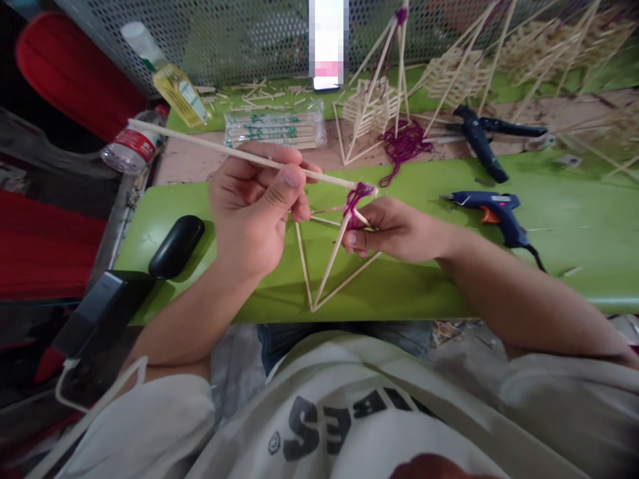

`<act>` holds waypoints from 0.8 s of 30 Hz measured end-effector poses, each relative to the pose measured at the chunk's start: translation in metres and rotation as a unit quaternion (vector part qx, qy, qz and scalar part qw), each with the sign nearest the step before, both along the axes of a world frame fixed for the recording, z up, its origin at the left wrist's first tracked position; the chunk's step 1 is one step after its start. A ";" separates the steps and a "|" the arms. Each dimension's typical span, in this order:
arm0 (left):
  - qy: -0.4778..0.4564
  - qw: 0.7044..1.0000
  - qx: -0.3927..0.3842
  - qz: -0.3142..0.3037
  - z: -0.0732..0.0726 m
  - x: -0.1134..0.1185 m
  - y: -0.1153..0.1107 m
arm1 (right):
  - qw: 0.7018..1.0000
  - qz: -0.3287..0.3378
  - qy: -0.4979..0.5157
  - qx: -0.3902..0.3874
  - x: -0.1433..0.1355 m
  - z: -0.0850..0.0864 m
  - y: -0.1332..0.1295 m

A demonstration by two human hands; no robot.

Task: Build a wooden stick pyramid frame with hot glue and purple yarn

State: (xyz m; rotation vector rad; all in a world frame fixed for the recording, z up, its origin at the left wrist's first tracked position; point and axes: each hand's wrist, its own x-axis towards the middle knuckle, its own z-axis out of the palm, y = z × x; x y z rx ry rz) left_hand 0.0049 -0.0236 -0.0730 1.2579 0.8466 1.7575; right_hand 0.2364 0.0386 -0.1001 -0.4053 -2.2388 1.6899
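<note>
My left hand [264, 206] pinches a thin wooden stick [200, 141], which slants across the view. The stick's right end meets purple yarn [353, 199] at the top of a frame of joined sticks [329, 263]. Just below that yarn, my right hand [394, 229] is closed on the frame's upper sticks. The frame's lower corner points toward me over the green tabletop [399, 293]. My fingers partly hide the joint and the far sticks.
A blue glue gun [492, 203] lies at right, below black-handled pliers [482, 133]. Purple yarn [407, 143] is heaped near finished stick structures [372, 110]. Packaged sticks [274, 128], a bottle of yellow liquid [180, 93] and a black case [177, 246] are toward the left.
</note>
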 end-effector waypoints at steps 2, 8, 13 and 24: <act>0.004 1.000 -0.004 -0.004 -0.001 -0.001 0.000 | 0.997 -0.024 -0.016 0.067 0.007 0.004 0.002; -0.013 1.000 0.013 -0.024 0.002 -0.002 -0.001 | 0.927 -0.255 0.035 0.272 0.020 0.032 -0.005; -0.028 0.999 0.011 -0.036 0.005 -0.001 -0.002 | 0.794 -0.423 0.339 0.276 -0.014 0.016 -0.071; -0.017 1.000 0.002 -0.024 0.005 -0.001 -0.002 | 0.895 -0.384 0.203 -0.102 -0.033 -0.046 -0.135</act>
